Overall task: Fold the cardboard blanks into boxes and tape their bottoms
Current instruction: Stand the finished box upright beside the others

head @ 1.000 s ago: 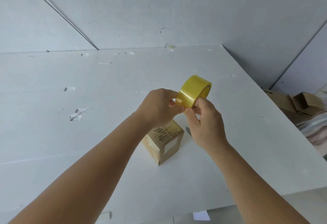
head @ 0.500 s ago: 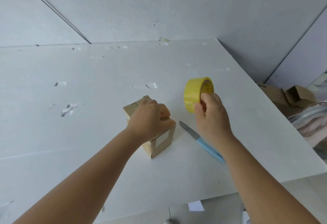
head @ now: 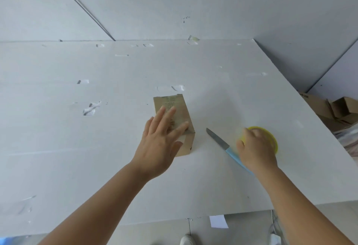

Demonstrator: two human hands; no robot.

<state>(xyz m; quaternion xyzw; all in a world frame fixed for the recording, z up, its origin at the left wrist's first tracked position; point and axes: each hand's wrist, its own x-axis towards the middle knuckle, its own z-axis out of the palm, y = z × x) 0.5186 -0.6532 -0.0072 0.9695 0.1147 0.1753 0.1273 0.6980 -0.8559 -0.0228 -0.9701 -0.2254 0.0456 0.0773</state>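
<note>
A small brown cardboard box (head: 179, 109) stands on the white table (head: 96, 148) near the middle. My left hand (head: 161, 140) lies flat on top of the box with fingers spread, pressing on it. To the right, my right hand (head: 255, 151) rests on the yellow tape roll (head: 270, 138), which lies flat on the table; the hand is blurred and covers most of the roll. A knife (head: 220, 142) with a light blue handle lies on the table between the box and the roll, its handle partly under my right hand.
Scraps of clear tape (head: 91, 108) are stuck across the table's far and left parts. Brown cardboard blanks and boxes (head: 333, 109) are piled off the table's right edge. The table's front edge runs just below my forearms. White walls close the back and right.
My right hand has lowered the tape roll from upright in the air to flat on the table, further right. My left hand has opened out flat on the box.
</note>
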